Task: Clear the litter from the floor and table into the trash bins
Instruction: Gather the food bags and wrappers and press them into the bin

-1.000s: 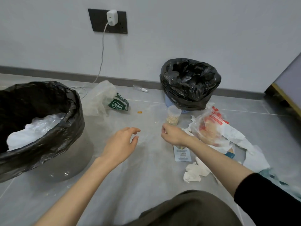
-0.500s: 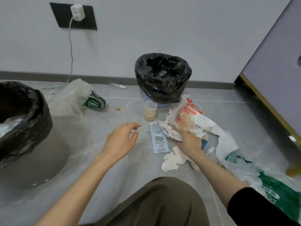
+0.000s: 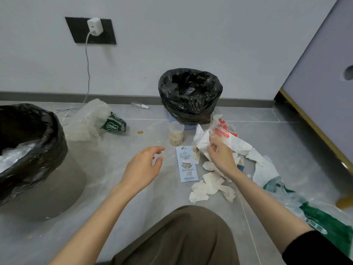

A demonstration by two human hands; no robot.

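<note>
Pinching a white wrapper (image 3: pixel 205 143) in the floor litter before the small bin (image 3: pixel 190 96), the right hand (image 3: pixel 221 159) is closing; the left hand (image 3: pixel 142 168) is hovering, fingers spread, empty.

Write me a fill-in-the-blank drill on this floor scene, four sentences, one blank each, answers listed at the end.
1. The right hand grips the white wrapper of the litter pile, while the left hand hovers ____.
2. The clear cup of crumbs stands in front of the small bin, which is lined with a ____ bag.
3. The pale blue card lies flat on the ____.
4. The white charger is plugged into a ____ wall plate.

Missing words: empty; black; floor; black
</note>
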